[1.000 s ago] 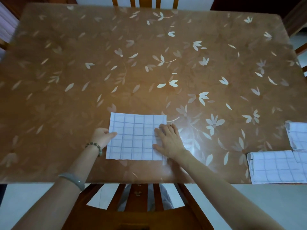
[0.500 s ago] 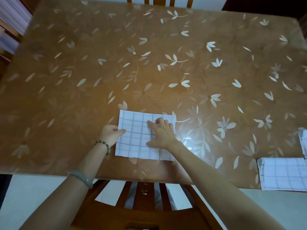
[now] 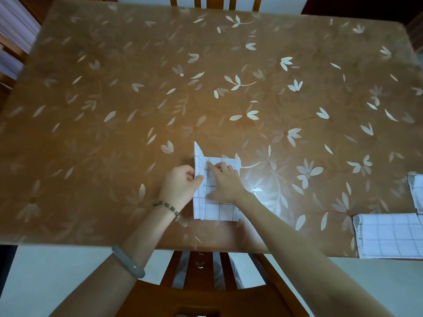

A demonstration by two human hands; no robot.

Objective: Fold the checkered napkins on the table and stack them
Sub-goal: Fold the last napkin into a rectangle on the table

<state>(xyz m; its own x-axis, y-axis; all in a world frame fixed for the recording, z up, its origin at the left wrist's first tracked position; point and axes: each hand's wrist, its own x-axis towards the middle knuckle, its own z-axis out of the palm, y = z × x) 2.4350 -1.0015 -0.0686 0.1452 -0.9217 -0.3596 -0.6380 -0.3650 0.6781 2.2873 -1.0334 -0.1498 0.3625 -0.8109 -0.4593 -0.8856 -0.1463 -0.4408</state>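
A white checkered napkin [image 3: 215, 210] lies near the front edge of the table [image 3: 114, 133]. Its left half stands lifted off the table, with one corner pointing up. My left hand [image 3: 180, 183] pinches that raised left edge between thumb and fingers. My right hand [image 3: 225, 181] lies flat on the middle of the napkin with fingers spread, pressing it down. Two more checkered napkins rest at the front right: a folded one [image 3: 389, 239] at the table's edge and another [image 3: 416, 191] behind it, cut off by the frame.
The table has a brown cover printed with pale flowers. A wooden chair back [image 3: 206, 282] stands right below the front edge, between my arms. Another chair [image 3: 215, 2] is at the far side. My left wrist wears a bead bracelet and a bangle.
My left hand has gripped the napkin's left edge and lifted it up and rightward. My right hand slid left toward the napkin's middle. The camera view shifted left.
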